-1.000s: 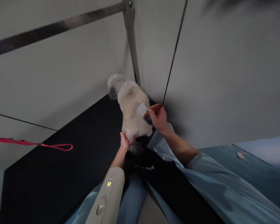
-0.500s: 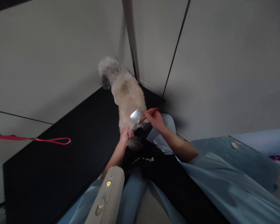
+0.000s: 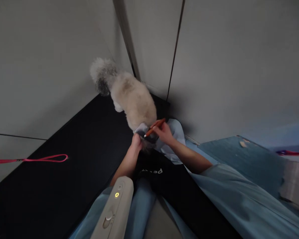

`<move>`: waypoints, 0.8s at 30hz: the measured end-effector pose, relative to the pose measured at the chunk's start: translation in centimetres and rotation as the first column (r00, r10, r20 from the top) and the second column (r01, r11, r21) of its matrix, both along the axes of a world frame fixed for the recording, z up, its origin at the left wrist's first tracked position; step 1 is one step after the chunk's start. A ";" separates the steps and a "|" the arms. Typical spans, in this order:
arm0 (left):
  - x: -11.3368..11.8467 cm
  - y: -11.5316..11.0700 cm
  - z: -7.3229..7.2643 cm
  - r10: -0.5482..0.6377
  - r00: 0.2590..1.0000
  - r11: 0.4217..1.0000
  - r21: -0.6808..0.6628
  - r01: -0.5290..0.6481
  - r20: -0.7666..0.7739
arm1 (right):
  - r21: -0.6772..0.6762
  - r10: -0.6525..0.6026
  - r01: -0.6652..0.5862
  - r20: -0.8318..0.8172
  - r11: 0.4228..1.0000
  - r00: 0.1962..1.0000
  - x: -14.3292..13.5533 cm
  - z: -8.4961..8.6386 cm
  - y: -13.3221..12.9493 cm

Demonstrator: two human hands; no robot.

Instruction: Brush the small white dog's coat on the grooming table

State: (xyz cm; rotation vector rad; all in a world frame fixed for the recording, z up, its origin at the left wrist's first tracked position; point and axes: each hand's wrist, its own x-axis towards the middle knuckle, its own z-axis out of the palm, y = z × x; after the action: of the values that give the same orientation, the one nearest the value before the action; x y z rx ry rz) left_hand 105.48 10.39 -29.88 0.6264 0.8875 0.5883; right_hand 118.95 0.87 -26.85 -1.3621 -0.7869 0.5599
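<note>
A cream and grey dog (image 3: 137, 99) stands on a black table top (image 3: 89, 146), its rear toward me and its curly head at the far left. My right hand (image 3: 163, 132) is closed round the orange-brown handle of a slicker brush (image 3: 155, 127). The brush's pale, shiny head lies at the dog's rump, by the dark tail fur (image 3: 148, 142). Just left of it, my left hand (image 3: 136, 142) is closed at the rump; what its fingers grip is hidden.
A pink leash loop (image 3: 49, 158) hangs at the left. Grey walls (image 3: 226, 66) meet behind the dog. A pale device (image 3: 114, 209) with a lit yellow button is at bottom centre. A blue-green surface (image 3: 241, 162) lies at the right.
The dog's head and front have shifted left in view. The brush has moved slightly down and its head has tilted. My left hand has turned, with its fingers now less visible.
</note>
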 end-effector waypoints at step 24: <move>3.9 0.3 2.3 0.133 0.955 0.987 0.055 -0.153 0.266 | 0.072 -0.627 0.753 -0.505 0.654 0.593 4.4 -2.8 -8.5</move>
State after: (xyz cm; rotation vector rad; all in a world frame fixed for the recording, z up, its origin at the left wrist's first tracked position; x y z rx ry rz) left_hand 109.35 10.68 -27.58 0.5397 0.6669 0.8191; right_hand 123.37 -7.60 -29.61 -1.0942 0.0935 0.0905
